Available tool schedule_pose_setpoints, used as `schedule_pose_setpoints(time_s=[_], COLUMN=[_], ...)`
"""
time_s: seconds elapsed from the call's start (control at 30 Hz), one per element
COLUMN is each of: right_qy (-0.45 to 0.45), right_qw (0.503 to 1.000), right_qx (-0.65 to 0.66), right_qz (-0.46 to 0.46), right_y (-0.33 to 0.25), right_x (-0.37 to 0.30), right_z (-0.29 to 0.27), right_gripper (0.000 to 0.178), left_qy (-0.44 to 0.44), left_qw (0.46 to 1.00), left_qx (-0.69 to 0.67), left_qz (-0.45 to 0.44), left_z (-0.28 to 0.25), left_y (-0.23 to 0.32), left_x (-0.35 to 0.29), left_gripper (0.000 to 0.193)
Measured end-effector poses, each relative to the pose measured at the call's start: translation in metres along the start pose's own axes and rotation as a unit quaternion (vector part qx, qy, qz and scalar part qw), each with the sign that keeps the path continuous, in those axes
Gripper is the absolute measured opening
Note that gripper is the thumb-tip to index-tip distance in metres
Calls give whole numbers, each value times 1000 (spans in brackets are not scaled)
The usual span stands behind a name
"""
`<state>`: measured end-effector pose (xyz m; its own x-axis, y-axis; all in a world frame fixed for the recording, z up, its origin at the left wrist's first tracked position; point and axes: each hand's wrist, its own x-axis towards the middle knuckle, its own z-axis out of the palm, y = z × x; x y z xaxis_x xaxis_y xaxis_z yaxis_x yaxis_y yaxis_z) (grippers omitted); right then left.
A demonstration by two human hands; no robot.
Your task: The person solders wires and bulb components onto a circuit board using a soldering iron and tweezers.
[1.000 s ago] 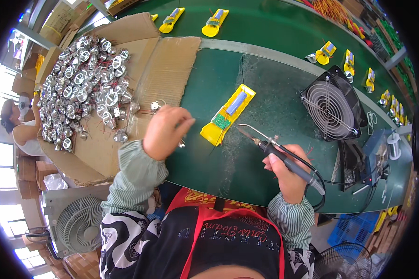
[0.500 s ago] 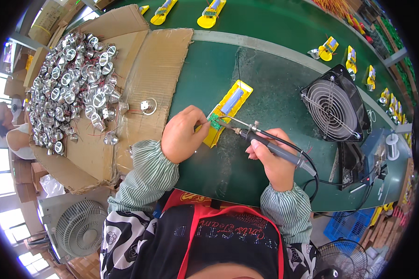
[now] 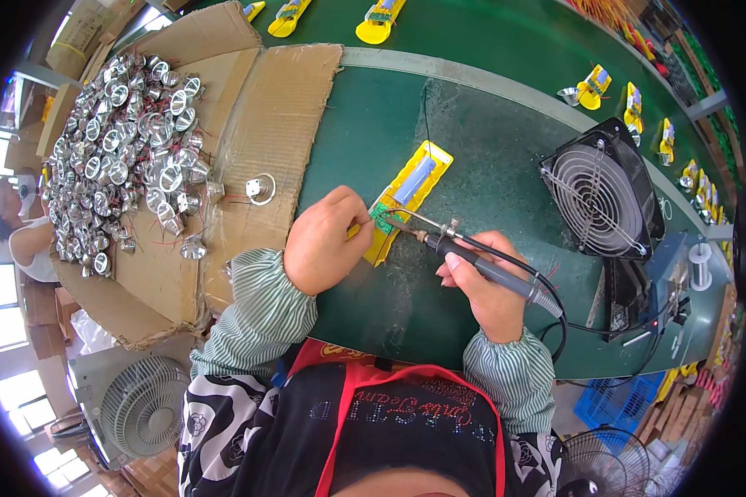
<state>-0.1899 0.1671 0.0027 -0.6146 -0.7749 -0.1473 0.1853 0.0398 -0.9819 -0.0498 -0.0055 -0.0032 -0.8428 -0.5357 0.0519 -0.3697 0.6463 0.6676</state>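
Observation:
A yellow plastic housing lies slanted on the green bench, with a blue cylindrical battery and a small green circuit board in it. My right hand grips a soldering iron by its grey handle. Its tip reaches the circuit board, where a thin curved metal tube fixed to the iron also ends. Fingers pinched together, my left hand is at the left edge of the board. Whatever lies between those fingertips is too small and hidden to make out.
Left, an opened cardboard box holds many silvery reflector cups; one reflector sits apart on its flap. A black fan stands on the right, near a solder spool. More yellow housings line the far green belt.
The whole view has shifted slightly. Both hands, the iron and the housing keep nearly the same places relative to each other.

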Motion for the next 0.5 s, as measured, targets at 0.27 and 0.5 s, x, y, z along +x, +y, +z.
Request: schedule_pose_setpoints(time_s=[0.27,0.5], right_qy=[3,25], right_qw=[1000,1000], right_qx=[-6,3], right_qz=[-18,-8], right_y=[-4,-11], right_x=[-3,-9], right_z=[-1,-8], right_gripper=[15,15], left_qy=[-12,-5], left_qw=[1000,1000], left_qx=[-6,-23], left_qz=[-8,-16], left_z=[-1,-2], left_y=[0,2], left_x=[2,2], left_gripper=[9,10])
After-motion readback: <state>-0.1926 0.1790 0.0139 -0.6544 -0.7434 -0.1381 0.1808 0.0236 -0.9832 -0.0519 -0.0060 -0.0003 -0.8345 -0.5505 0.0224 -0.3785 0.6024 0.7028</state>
